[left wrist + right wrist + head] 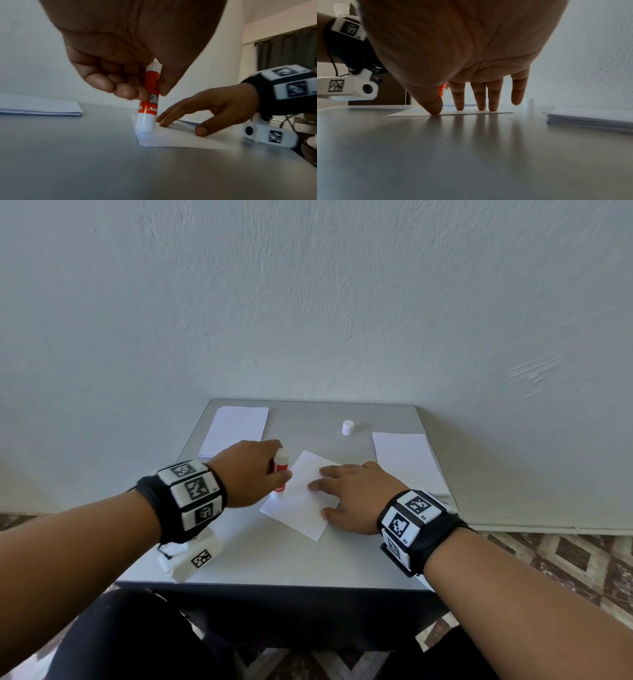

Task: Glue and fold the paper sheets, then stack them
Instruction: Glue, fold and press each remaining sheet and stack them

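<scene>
A single white paper sheet [301,498] lies skewed in the middle of the grey table [308,559]. My left hand [253,470] grips a red and white glue stick [280,470] upside down, its tip pressed on the sheet's left edge; the left wrist view shows the glue stick [148,105] pinched between thumb and fingers above the sheet [180,139]. My right hand [352,494] lies flat on the sheet's right half with straight fingers. In the right wrist view its fingertips [459,106] and thumb press the sheet [450,113] down.
A stack of white sheets [236,428] lies at the table's far left, another stack [407,462] at the right. The glue stick's white cap [348,428] stands at the back, near the wall. A patterned carpet [565,566] surrounds the table.
</scene>
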